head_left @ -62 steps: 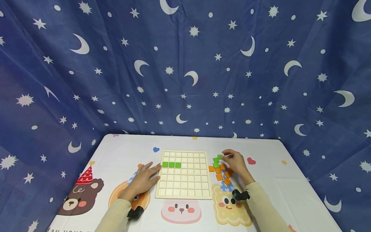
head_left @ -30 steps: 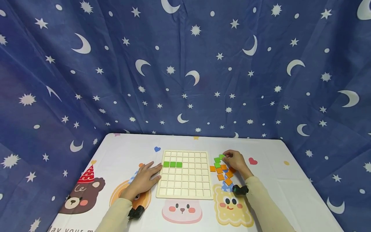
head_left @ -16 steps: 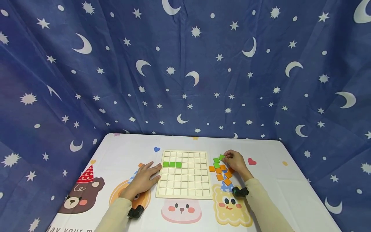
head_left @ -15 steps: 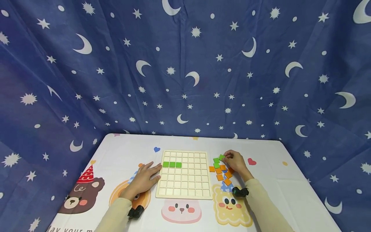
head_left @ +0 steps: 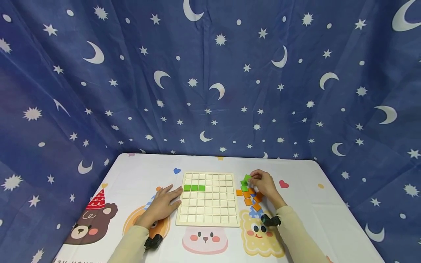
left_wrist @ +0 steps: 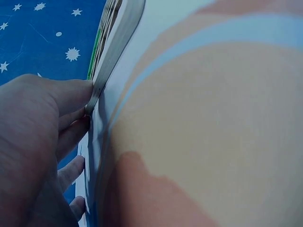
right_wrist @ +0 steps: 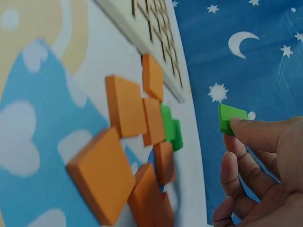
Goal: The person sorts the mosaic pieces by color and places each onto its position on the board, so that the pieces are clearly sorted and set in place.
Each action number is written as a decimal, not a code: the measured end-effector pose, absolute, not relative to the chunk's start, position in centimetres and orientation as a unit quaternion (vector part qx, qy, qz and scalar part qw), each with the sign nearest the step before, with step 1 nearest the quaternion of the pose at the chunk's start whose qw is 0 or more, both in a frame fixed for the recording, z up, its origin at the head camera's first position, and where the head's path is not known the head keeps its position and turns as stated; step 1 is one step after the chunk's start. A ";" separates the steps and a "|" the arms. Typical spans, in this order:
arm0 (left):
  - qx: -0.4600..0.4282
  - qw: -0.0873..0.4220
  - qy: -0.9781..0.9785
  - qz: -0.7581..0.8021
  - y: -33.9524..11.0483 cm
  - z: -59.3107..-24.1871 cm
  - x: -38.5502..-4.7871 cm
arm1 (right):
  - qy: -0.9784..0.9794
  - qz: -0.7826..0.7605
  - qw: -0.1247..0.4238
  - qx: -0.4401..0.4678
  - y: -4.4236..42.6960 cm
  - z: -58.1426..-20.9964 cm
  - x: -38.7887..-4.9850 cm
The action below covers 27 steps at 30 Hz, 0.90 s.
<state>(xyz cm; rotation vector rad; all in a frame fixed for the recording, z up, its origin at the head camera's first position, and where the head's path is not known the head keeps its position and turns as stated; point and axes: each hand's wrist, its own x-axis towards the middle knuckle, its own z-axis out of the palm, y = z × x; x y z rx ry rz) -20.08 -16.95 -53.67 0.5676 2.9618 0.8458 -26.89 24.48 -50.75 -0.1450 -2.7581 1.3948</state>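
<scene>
A cream grid board (head_left: 207, 226) lies on the table with a row of green tiles (head_left: 194, 188) in its left part. The left hand (head_left: 162, 204) rests at the board's left edge, fingers spread; in the left wrist view its thumb (left_wrist: 75, 94) and fingertips touch the board's side (left_wrist: 116, 52). The right hand (head_left: 265, 184) pinches a green tile (right_wrist: 231, 117) between thumb and fingers, held up off the table in the right wrist view. Beside it lie other green tiles (head_left: 244, 188) and several orange tiles (head_left: 248, 202), some touching or overlapping.
A white tablecloth (head_left: 329, 219) printed with cartoon animals and hearts covers the table. A blue curtain (head_left: 184, 87) with moons and stars hangs behind. The orange tiles lie between the board and the right forearm (head_left: 296, 233).
The green tile at the right fingertips, close to the table before, is now pinched and slightly raised, nearer the other green tiles. The left hand stays at the board's edge.
</scene>
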 end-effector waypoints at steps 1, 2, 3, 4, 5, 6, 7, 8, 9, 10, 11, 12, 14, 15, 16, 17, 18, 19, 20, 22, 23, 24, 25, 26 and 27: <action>0.180 0.006 0.945 0.271 -16.9 -53.7 -20.1 | -0.892 0.449 0.026 -0.042 24.3 -50.6 -26.8; 0.180 0.007 0.945 0.272 -16.9 -53.7 -20.1 | -0.892 0.450 0.028 -0.038 24.2 -50.5 -26.7; 0.179 0.007 0.945 0.272 -16.9 -53.6 -20.1 | -0.891 0.452 0.030 -0.036 24.0 -50.5 -26.7; 0.178 0.007 0.945 0.273 -16.9 -53.6 -20.1 | -0.889 0.455 0.032 -0.034 23.8 -50.4 -26.6; 0.179 0.005 0.945 0.272 -16.9 -53.6 -20.1 | -0.888 0.458 0.032 -0.031 23.7 -50.3 -26.5; 0.177 0.007 0.945 0.274 -16.9 -53.6 -20.1 | -0.886 0.461 0.032 -0.029 23.5 -50.2 -26.4; 0.177 0.007 0.945 0.274 -16.9 -53.6 -20.1 | -0.885 0.463 0.031 -0.025 23.3 -50.1 -26.3; 0.176 0.008 0.946 0.274 -16.9 -53.6 -20.1 | -0.883 0.468 0.031 -0.023 23.2 -50.1 -26.3; 0.176 0.008 0.946 0.273 -16.9 -53.6 -20.1 | -0.881 0.472 0.031 -0.021 23.1 -50.0 -26.2; 0.176 0.008 0.946 0.272 -16.9 -53.7 -20.1 | -0.878 0.478 0.028 -0.018 22.9 -50.0 -26.1; 0.176 0.008 0.946 0.271 -16.9 -53.7 -20.1 | -0.875 0.483 0.024 -0.014 22.7 -49.9 -25.9; 0.174 0.011 0.946 0.272 -16.9 -53.7 -20.1 | -0.873 0.486 0.021 -0.008 22.6 -49.9 -25.8; 0.174 0.011 0.946 0.272 -16.9 -53.8 -20.2 | -0.866 0.500 0.013 -0.001 22.2 -49.9 -25.6; 0.175 0.010 0.946 0.272 -16.9 -53.8 -20.2 | -0.865 0.502 0.010 0.002 22.0 -49.8 -25.5; 0.175 0.010 0.946 0.272 -16.9 -53.8 -20.2 | -0.865 0.502 0.007 0.006 21.8 -49.8 -25.3; 0.176 0.010 0.946 0.273 -16.9 -53.8 -20.2 | -0.866 0.500 0.006 0.009 21.5 -49.8 -25.2; 0.176 0.011 0.945 0.274 -16.9 -53.8 -20.2 | -0.866 0.500 0.007 0.010 21.3 -49.8 -25.2; 0.176 0.011 0.945 0.275 -16.9 -53.8 -20.2 | -0.865 0.502 0.007 0.009 21.1 -49.8 -25.1; 0.176 0.011 0.945 0.275 -16.9 -53.8 -20.2 | -0.866 0.501 0.008 0.010 20.9 -49.9 -25.1; 0.176 0.013 0.945 0.276 -17.0 -53.8 -20.2 | -0.864 0.503 0.006 0.012 20.5 -50.0 -25.0; 0.175 0.014 0.945 0.276 -17.0 -53.8 -20.2 | -0.863 0.506 0.005 0.013 20.2 -50.0 -25.0; 0.175 0.014 0.945 0.276 -17.0 -53.8 -20.2 | -0.861 0.508 0.003 0.014 20.0 -50.0 -24.9; 0.175 0.015 0.945 0.276 -17.0 -53.8 -20.2 | -0.861 0.508 0.000 0.017 19.8 -50.1 -24.9; 0.175 0.014 0.945 0.275 -16.9 -53.8 -20.2 | -0.861 0.509 -0.002 0.019 19.6 -50.1 -24.9; 0.176 0.015 0.946 0.274 -16.9 -53.8 -20.2 | -0.860 0.510 -0.003 0.020 19.4 -50.2 -24.8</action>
